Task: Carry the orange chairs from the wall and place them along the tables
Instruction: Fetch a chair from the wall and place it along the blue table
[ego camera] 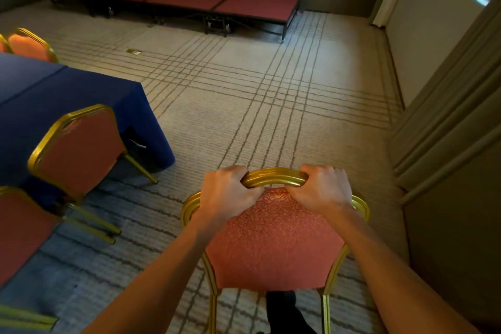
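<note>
An orange chair [273, 241] with a gold frame fills the lower middle, its patterned back facing me. My left hand [229, 192] grips the top rail of the backrest on the left, and my right hand [324, 188] grips it on the right. A table under a blue cloth [67, 95] stands at the left. Two orange chairs [78, 149] [19, 228] are set along its near side, backs toward me. Another orange chair [28, 45] shows beyond the table's far edge.
Striped carpet [257, 95] spreads ahead between the table and a panelled wall [455, 127] on the right. A low red stage platform [238, 0] runs along the far wall. My dark shoe [282, 309] shows under the held chair.
</note>
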Action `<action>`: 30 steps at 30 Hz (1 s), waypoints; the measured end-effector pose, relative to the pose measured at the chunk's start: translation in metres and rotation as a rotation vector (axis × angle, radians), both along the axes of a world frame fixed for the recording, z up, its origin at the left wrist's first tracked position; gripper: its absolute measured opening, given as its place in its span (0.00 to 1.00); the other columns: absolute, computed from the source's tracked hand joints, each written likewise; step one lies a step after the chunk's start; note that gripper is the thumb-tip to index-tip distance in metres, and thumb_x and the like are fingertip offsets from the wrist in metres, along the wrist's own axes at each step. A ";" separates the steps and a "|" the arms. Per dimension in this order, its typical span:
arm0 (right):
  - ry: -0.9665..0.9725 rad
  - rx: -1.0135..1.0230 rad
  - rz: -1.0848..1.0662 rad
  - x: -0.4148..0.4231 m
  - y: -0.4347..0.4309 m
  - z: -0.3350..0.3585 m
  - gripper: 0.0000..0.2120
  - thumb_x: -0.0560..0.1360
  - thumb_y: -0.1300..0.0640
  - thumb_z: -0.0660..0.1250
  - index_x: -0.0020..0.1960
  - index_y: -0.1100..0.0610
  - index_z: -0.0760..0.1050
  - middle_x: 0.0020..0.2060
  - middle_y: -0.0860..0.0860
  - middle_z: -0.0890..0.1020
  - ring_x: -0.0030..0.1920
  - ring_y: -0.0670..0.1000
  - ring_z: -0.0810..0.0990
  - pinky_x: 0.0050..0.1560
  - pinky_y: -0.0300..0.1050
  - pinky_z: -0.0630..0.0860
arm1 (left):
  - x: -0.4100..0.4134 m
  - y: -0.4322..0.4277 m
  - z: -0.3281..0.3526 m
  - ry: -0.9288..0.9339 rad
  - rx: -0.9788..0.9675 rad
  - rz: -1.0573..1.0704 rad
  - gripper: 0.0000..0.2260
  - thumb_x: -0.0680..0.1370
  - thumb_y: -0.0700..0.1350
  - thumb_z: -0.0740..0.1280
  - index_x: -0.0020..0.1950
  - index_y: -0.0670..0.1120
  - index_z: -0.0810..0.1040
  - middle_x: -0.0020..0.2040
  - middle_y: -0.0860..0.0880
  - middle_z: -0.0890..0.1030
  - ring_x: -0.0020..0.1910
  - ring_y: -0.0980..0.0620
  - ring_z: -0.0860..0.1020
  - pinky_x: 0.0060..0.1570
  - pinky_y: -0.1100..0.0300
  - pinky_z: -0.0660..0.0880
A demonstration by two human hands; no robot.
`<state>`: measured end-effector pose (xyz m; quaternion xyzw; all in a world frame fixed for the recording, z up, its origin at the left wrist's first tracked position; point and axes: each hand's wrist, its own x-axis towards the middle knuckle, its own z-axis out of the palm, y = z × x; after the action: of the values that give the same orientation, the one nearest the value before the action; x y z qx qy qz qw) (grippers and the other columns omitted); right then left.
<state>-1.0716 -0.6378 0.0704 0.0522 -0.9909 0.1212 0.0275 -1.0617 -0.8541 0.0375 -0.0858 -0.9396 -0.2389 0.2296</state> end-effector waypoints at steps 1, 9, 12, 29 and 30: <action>0.003 0.010 0.011 -0.033 0.001 -0.004 0.19 0.73 0.32 0.64 0.35 0.47 0.71 0.38 0.49 0.84 0.42 0.56 0.82 0.47 0.49 0.75 | -0.031 0.001 -0.003 -0.006 -0.007 0.015 0.18 0.67 0.60 0.70 0.30 0.52 0.65 0.27 0.56 0.65 0.25 0.51 0.71 0.29 0.61 0.62; -0.004 0.021 0.114 -0.249 0.009 -0.035 0.22 0.72 0.29 0.61 0.36 0.46 0.72 0.32 0.45 0.79 0.36 0.51 0.79 0.41 0.46 0.76 | -0.222 0.009 -0.015 -0.108 -0.059 0.124 0.16 0.67 0.58 0.70 0.30 0.48 0.71 0.27 0.55 0.70 0.27 0.52 0.72 0.28 0.58 0.61; -0.018 0.041 0.167 -0.321 0.005 -0.029 0.21 0.72 0.29 0.61 0.37 0.47 0.73 0.31 0.44 0.77 0.36 0.50 0.79 0.42 0.46 0.75 | -0.281 0.007 -0.010 -0.116 -0.047 0.169 0.14 0.65 0.57 0.70 0.30 0.49 0.71 0.27 0.56 0.68 0.26 0.53 0.70 0.29 0.59 0.59; -0.016 -0.003 0.353 -0.738 -0.140 -0.040 0.22 0.71 0.31 0.63 0.34 0.50 0.72 0.27 0.46 0.74 0.32 0.50 0.76 0.38 0.44 0.71 | -0.659 -0.129 -0.038 -0.105 0.056 0.293 0.15 0.67 0.57 0.66 0.29 0.49 0.68 0.25 0.55 0.65 0.23 0.53 0.65 0.24 0.59 0.60; -0.014 -0.010 0.356 -0.753 -0.143 -0.038 0.22 0.70 0.31 0.62 0.34 0.50 0.72 0.27 0.46 0.74 0.32 0.50 0.76 0.39 0.44 0.72 | -0.674 -0.135 -0.035 -0.114 0.055 0.289 0.15 0.67 0.56 0.67 0.29 0.49 0.68 0.25 0.55 0.65 0.23 0.53 0.66 0.24 0.59 0.61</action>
<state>-1.8246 -0.7811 0.0323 0.2261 -0.9655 0.1295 -0.0009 -1.7359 -0.9888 0.0025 0.0702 -0.9468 -0.2335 0.2103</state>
